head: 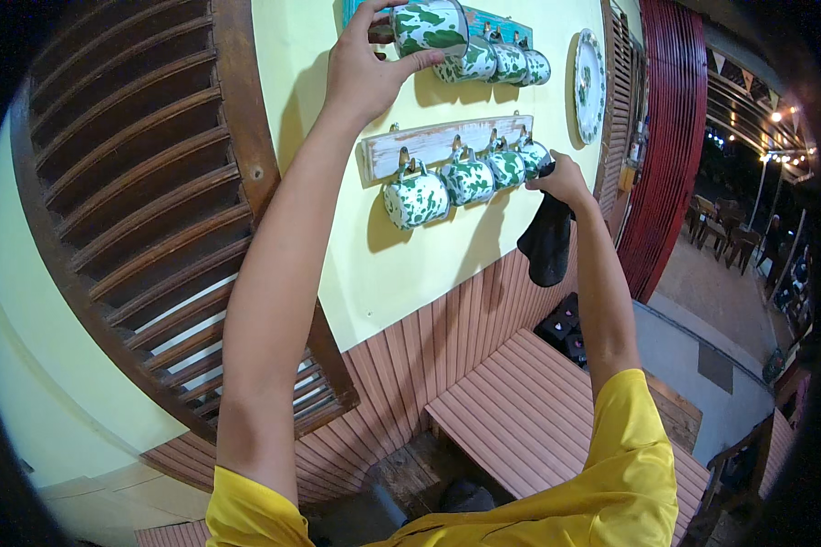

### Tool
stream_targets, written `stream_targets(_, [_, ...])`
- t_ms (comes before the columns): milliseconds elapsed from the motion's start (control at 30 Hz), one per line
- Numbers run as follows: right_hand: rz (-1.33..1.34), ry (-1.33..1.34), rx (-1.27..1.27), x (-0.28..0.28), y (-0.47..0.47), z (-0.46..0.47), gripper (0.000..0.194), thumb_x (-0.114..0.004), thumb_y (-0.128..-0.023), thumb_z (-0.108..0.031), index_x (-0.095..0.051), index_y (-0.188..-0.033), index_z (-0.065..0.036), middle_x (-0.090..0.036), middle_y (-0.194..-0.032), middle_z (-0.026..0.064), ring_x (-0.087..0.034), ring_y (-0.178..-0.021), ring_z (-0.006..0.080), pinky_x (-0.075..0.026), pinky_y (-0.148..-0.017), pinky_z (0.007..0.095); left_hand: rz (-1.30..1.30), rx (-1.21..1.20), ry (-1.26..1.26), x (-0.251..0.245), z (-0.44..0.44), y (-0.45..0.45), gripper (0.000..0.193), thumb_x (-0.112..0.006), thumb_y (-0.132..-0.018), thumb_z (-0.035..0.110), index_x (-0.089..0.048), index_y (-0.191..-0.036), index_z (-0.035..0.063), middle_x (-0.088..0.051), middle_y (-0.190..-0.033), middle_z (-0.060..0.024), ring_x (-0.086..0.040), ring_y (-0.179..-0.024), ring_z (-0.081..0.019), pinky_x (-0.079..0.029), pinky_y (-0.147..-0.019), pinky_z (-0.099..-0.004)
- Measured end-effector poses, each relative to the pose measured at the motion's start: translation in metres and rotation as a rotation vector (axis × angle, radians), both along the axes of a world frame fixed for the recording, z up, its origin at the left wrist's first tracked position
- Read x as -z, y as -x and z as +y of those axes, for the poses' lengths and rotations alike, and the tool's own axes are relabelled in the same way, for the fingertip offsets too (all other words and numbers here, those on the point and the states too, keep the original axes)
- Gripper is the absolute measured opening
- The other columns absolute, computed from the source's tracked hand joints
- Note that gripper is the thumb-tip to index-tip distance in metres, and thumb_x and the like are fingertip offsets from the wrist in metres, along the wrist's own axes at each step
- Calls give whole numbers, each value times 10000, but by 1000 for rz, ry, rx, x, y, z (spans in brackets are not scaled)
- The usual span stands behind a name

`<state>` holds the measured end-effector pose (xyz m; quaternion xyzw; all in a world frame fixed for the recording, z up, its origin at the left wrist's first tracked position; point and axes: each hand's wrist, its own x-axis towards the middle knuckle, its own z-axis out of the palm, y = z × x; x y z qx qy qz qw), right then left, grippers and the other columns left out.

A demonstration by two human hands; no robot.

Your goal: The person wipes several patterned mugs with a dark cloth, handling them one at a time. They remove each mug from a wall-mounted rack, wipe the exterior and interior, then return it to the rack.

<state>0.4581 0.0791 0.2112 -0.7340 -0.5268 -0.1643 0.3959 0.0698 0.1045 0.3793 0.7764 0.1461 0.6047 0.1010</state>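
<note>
My left hand [364,76] grips a white enamel mug with green splotches [427,31] at the top of the view, thumb along its lower rim. The mug is beside a turquoise wooden hook rack [475,22]; whether it hangs on a hook is hidden. My right hand [562,180] holds a black cloth [547,243] that dangles below it. Those fingers are against the rightmost mug [533,158] on a worn white wooden hook rack [445,143]. Other matching mugs [417,199] hang from this lower rack by their handles.
Several similar mugs [475,63] hang on the upper rack. A green-patterned enamel plate [589,85] is mounted to the right. Brown louvred shutters [144,178] stand at left. Below are a slatted bench [506,410] and black items [564,325]. A red corrugated panel [670,137] borders the yard.
</note>
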Motion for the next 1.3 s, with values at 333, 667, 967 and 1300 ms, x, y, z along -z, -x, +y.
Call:
stream_targets(333, [50,-222,53,-30,91,-90,910,-971,-627,-292,-618,-1389,57,-720,-1222,288,-709,-1145,375,-537,-1018,426,-213,140,-64,135,-65,83,836,-981,-681,102,-534,-1388,100,-550,-1376,-74,-620,-1235,-228,-575,-1012,-377])
stream_targets(667, [755,-240,-961,74,282,-156,547,-970,-614,-77,-621,-1035,-78,-552,-839,-42,-523,-761,65,-407,-664,199,-270,46,420,389,-165,162,855,-944,-708,3,-448,-1403,42,-406,-1476,-180,-485,-1360,-283,-507,-1112,-436])
stream_targets(967, [1801,226,-1482,237,415,-132,527,-869,-837,-39,-538,-1237,-124,-635,-1101,76,-665,-952,199,-596,-773,319,-340,-124,630,440,-215,231,578,-781,-883,-39,-453,-1350,54,-431,-1397,-148,-518,-1305,-246,-511,-1020,-336])
stream_targets(1300, [1760,251,-1381,268,459,-151,354,-755,-890,58,-578,-1159,-90,-699,-1061,117,-673,-994,200,-567,-856,342,-310,-249,745,460,-228,256,1119,-1037,-579,168,-372,-1462,-8,-486,-1371,-136,-534,-1258,-232,-454,-1082,-381])
